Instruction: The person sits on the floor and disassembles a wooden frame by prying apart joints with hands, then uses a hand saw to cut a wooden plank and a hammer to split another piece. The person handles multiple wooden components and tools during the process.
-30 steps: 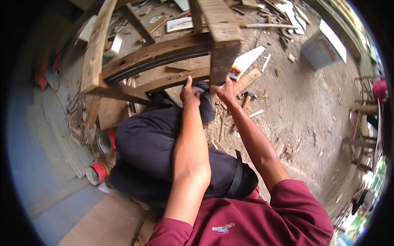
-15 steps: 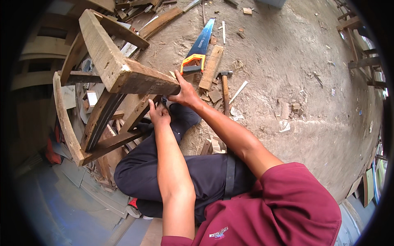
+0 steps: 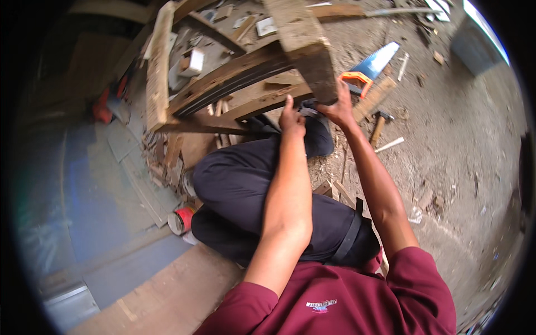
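A rough wooden frame [image 3: 314,51], built of thick weathered boards and thinner slats, stands tilted in front of my bent legs. My right hand [image 3: 339,108] is closed around the lower end of its thick near board, with the thumb up along the side. Just left of it, my left hand [image 3: 292,120] is closed beside a slat [image 3: 268,102] of the frame, thumb pointing up and fingers curled. Whatever those fingers hold, if anything, is hidden. Beyond my right hand, a handsaw [image 3: 373,68] with an orange and black handle lies on the ground.
A hammer [image 3: 381,127] and a short plank [image 3: 375,99] lie right of my hands. Wood scraps [image 3: 173,149] are piled under the frame. A red tin [image 3: 181,220] stands by my leg, near grey sheets [image 3: 131,162]. A grey box [image 3: 479,44] sits at the far right.
The view has swung left, so everything appears shifted right. The wooden frame now shows at a different angle. Both hands keep their places at it.
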Tool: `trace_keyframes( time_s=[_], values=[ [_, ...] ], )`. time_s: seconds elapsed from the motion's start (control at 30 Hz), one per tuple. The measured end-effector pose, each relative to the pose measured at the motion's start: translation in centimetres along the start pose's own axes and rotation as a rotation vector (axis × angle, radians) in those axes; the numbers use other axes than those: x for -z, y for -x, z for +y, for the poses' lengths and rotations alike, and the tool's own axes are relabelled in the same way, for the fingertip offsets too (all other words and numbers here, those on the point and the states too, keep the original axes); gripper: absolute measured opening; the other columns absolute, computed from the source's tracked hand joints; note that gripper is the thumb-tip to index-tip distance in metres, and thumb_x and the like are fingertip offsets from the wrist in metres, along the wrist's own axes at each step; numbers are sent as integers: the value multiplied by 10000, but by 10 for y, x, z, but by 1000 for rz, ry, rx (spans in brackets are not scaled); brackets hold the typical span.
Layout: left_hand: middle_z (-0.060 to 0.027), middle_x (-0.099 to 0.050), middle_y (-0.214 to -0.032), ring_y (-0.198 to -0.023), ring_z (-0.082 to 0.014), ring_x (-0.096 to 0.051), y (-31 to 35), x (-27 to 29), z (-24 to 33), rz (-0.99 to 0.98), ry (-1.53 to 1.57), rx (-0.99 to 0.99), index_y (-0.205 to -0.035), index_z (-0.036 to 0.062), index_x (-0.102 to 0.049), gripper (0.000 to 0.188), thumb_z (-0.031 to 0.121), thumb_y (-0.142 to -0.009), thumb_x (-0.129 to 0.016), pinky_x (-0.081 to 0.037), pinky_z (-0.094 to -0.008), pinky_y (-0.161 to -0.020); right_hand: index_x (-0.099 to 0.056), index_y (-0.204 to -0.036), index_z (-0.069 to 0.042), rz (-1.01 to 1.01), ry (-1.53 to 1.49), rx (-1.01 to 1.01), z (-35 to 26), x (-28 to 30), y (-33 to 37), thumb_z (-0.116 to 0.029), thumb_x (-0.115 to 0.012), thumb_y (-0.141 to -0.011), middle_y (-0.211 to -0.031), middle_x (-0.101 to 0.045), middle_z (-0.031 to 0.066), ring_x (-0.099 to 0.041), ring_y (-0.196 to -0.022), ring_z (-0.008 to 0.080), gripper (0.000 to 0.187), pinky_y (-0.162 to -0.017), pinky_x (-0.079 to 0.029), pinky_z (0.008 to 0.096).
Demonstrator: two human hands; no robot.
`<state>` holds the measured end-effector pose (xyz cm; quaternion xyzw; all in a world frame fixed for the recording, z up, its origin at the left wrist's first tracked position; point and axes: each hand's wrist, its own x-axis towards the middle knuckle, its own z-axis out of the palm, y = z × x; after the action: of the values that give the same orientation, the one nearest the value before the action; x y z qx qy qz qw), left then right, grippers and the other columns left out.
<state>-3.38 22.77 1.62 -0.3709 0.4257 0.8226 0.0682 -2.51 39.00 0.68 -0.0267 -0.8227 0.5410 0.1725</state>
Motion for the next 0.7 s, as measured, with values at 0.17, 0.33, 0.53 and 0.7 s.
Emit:
trace_keyframes(
  time_s=[0.17, 0.33, 0.53, 0.7],
  values=[
    [-30, -602, -802, -413, -88, -296, 10, -2, 4, 91, 69, -22, -933, 105, -602, 318, 358, -834, -767, -210, -248, -382, -520, -1210, -11, 6, -151, 5, -12, -8, 2, -210, -808, -592, -1173, -559, 161, -560, -1067, 308, 711, -924, -449, 387],
    [-5, -518, -689, -423, -109, -351, 21, -2, 2, 174, 37, -75, -877, 85, -609, 370, 392, -792, -797, -237, -247, -383, -605, -1027, -3, -146, -142, -77, -44, 4, 10, -135, -776, -626, -923, -627, 127, -616, -855, 259, 456, -783, -489, 368],
    [27, -391, -518, -371, -108, -335, 18, -3, 3, 129, 11, -52, -843, 95, -603, 352, 374, -779, -808, -241, -276, -351, -659, -990, 11, -119, -54, -137, -12, 3, 8, -213, -779, -729, -956, -675, 123, -624, -885, 251, 364, -808, -484, 366],
    [23, -423, -552, -391, -105, -347, 13, 2, 7, 219, -44, -10, -783, 100, -548, 408, 374, -730, -846, -261, -276, -375, -664, -992, 7, -224, -122, -146, -18, -1, 8, -215, -781, -748, -964, -680, 103, -612, -895, 238, 350, -831, -469, 363]
  ],
)
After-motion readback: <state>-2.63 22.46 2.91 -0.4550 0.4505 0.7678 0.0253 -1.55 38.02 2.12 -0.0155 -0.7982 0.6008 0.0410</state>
